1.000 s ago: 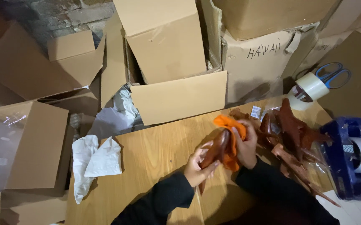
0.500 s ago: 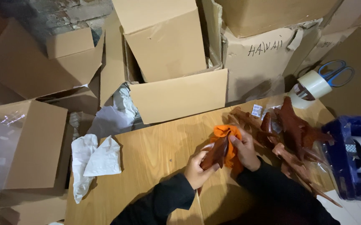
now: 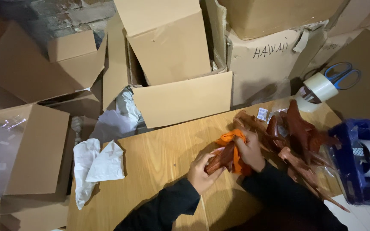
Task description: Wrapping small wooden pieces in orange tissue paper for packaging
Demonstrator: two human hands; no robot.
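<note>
On the wooden table (image 3: 159, 158), the left hand (image 3: 201, 172) is clenched around a reddish-brown wooden piece (image 3: 220, 159), while the right hand (image 3: 250, 149) grasps the orange cloth (image 3: 235, 145) wrapped over it. At three o'clock from the hands lies a pile of similar brown pieces (image 3: 298, 137), then a blue tape dispenser (image 3: 358, 160). At twelve o'clock an open cardboard box (image 3: 180, 96) crowds the table edge. Crumpled white paper (image 3: 97, 164) lies at nine o'clock; a tape roll (image 3: 319, 87) and blue scissors (image 3: 343, 75) sit at two o'clock.
</note>
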